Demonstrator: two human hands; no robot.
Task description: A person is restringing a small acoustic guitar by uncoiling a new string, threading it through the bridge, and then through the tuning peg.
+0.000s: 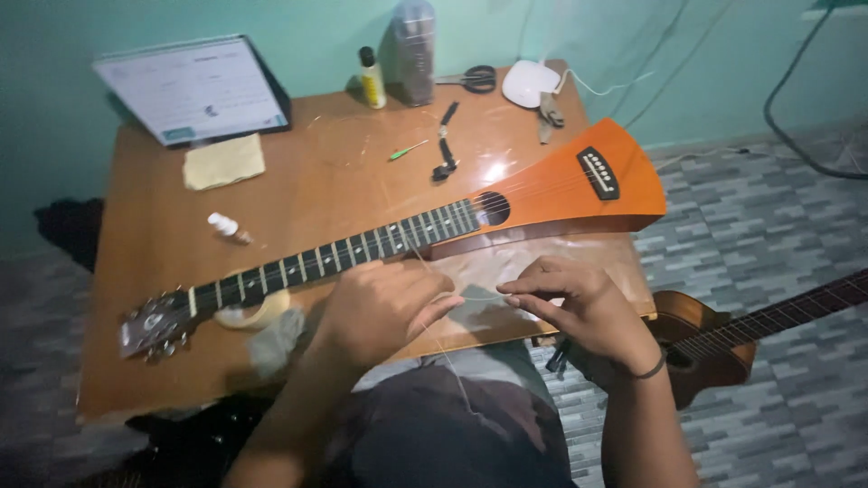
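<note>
Small orange travel guitar (542, 194) lies flat across wooden table (298, 181); long axis runs headstock lower left to body upper right. Both hands sit just on the near side of its neck. Left hand (384, 307) and right hand (579, 303) each pinch a thin guitar string (479, 297) stretched between them. Left hand nearer the neck.

Home guitar-repair corner, wooden table (298, 172), scissors (470, 79)

A wooden table (163, 298) stands against a teal wall (298, 36) on grey patterned floor tiles (768, 217).
</note>
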